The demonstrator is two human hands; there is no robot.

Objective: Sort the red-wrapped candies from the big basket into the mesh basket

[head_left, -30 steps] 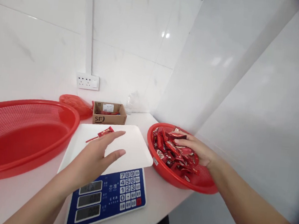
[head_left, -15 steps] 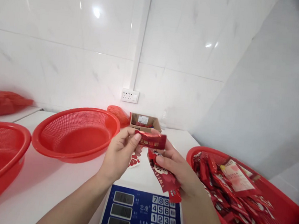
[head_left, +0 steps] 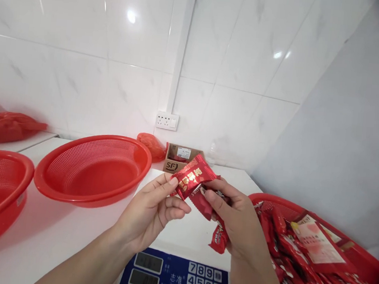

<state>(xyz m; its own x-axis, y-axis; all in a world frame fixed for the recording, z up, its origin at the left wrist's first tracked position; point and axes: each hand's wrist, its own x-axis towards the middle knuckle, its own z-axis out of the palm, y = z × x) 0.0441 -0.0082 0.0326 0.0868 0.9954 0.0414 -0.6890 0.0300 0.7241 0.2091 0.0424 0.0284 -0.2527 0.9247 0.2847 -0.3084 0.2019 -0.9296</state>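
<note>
Tabletop (head_left: pixel 67 230) open before middle basket (head_left: pixel 43 179); packets (head_left: pixel 192 178) block air above pan (head_left: pixel 187 237), filled basket (head_left: pixel 362 259) bars right.

Single head-worn view, wide, looking forward and down across the table (head_left: pixel 67 226) toward the tiled wall (head_left: pixel 130 91). Left hand (head_left: pixel 149 207) and right hand (head_left: pixel 239 216) sit close to the lens, mid-frame, forearms (head_left: pixel 91 255) entering from the bottom edge; scale (head_left: pixel 176 281) cut off below, upper right corner dark.
</note>
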